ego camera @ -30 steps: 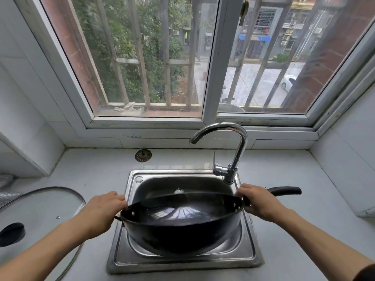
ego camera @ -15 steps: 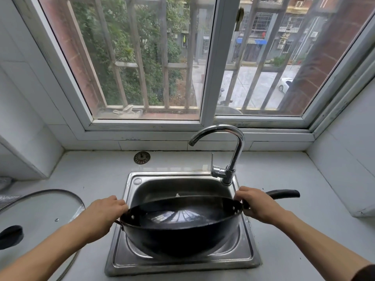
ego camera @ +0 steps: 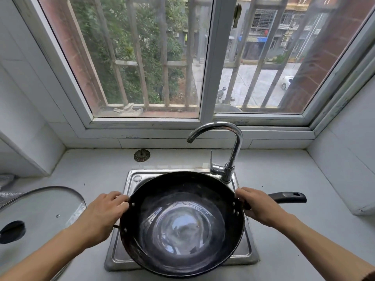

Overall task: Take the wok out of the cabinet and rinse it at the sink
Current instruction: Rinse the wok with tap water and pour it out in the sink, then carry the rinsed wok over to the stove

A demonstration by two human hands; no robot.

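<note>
A black wok [ego camera: 182, 226] is held over the steel sink [ego camera: 250, 254], its wet inside tilted up toward me. My left hand [ego camera: 103, 211] grips the small loop handle on the wok's left rim. My right hand [ego camera: 259, 207] is closed around the base of the long black handle [ego camera: 288, 197], which points right over the counter. The chrome faucet [ego camera: 229, 151] rises behind the wok's right rim, spout curving left; no water runs from it. The sink basin is mostly hidden by the wok.
A glass lid [ego camera: 40, 211] with a black knob lies on the white counter at left. A round metal sink strainer [ego camera: 142, 155] sits on the counter behind the sink. A barred window spans the back wall, and tiled walls close in both sides.
The wok has tipped from edge-on and nearly level to face me, so its whole inside shows. Both hands keep their grips on the handles.
</note>
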